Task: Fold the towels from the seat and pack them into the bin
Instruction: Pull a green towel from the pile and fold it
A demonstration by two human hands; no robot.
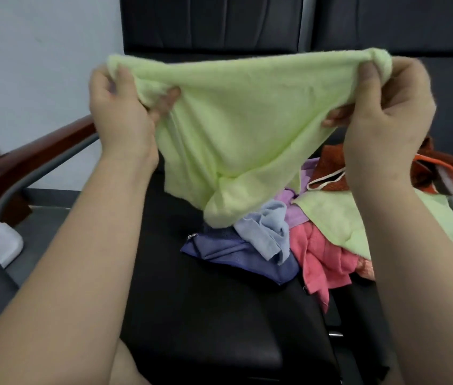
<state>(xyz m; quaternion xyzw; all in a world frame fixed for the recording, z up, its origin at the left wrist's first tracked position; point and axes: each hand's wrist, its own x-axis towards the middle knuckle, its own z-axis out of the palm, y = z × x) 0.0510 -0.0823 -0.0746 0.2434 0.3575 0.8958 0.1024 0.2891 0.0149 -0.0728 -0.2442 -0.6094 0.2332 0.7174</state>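
Green towel [242, 120] stretched between left hand [119, 112], right hand [386, 107], above seat [206, 315]

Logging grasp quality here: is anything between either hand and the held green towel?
Nothing visible. The left hand and right hand both grip the towel directly at its top corners. Its low end hangs over the pile on the seat. No bin is in view.

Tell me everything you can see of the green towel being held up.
The held towel is pale green, soft terry-like cloth, unfolded and creased. The left hand and right hand grip its bunched top corners, stretching the top edge above the seat. Its twisted lower end hangs just over the light-blue cloth.
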